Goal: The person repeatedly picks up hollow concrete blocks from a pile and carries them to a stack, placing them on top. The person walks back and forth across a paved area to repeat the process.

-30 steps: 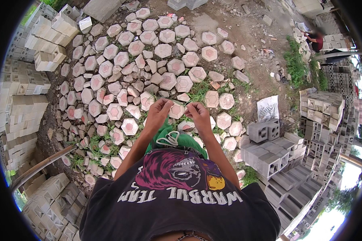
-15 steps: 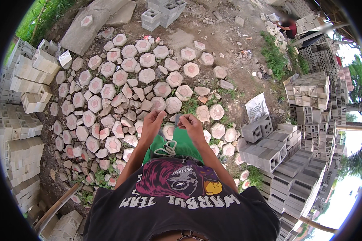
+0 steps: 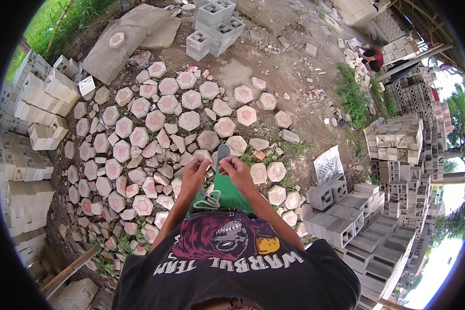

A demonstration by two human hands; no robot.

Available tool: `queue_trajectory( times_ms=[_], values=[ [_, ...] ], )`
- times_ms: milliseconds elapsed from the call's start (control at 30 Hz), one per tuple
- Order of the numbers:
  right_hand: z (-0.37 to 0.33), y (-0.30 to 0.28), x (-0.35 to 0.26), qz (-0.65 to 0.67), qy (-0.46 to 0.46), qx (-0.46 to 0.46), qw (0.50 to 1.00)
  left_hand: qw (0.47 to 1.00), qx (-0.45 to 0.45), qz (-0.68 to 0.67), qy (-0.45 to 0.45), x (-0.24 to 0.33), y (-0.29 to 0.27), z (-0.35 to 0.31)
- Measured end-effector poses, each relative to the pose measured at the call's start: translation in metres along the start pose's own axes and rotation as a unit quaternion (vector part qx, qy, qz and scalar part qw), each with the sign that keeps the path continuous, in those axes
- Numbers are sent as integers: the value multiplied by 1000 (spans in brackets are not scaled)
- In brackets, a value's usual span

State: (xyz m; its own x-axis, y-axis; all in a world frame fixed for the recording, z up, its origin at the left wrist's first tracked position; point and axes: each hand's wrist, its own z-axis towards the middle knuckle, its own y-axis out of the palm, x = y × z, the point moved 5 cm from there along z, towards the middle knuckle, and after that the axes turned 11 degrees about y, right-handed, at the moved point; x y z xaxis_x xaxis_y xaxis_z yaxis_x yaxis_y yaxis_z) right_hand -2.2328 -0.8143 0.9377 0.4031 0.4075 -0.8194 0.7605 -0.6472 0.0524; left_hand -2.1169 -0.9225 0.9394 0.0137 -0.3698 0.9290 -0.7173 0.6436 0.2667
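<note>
Ground: bare dirt yard strewn with pink-centred hexagonal concrete pavers (image 3: 189, 120).
Left hand (image 3: 195, 170): fingers curled, empty as far as visible.
Right hand (image 3: 236, 168): curled likewise.
Nearest object: grey shoe toe (image 3: 223, 152), just beyond, between both hands.

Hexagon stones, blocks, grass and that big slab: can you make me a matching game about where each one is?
Things:
1. Hexagon stones
2. Grey hollow blocks
3. Big flat slab
4. Grass

Places:
A. top left corner
B. stacked at the person's right
C. spread on the ground ahead of the hands
D. top left, just below the grass, with one hexagon stone lying on it

Pairs: 1-C, 2-B, 3-D, 4-A
</note>
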Motion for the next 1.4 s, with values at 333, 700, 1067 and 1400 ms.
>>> queue_trajectory(
  times_ms=[333, 700, 1067, 1400],
  values=[
    [110, -79, -96, 45, -17, -21, 999, 997, 72, 6, 14, 34, 46, 123],
    [201, -133, -148, 35, 9, -62, 997, 989, 143, -1, 36, 42, 103, 223],
    [260, -122, -161, 19, 45, -93, 994, 985, 172, 11, -22, 34, 84, 266],
    [371, -87, -219, 66, 33, -47, 996, 991, 123, 54, -5, 72, 30, 390]
  ],
)
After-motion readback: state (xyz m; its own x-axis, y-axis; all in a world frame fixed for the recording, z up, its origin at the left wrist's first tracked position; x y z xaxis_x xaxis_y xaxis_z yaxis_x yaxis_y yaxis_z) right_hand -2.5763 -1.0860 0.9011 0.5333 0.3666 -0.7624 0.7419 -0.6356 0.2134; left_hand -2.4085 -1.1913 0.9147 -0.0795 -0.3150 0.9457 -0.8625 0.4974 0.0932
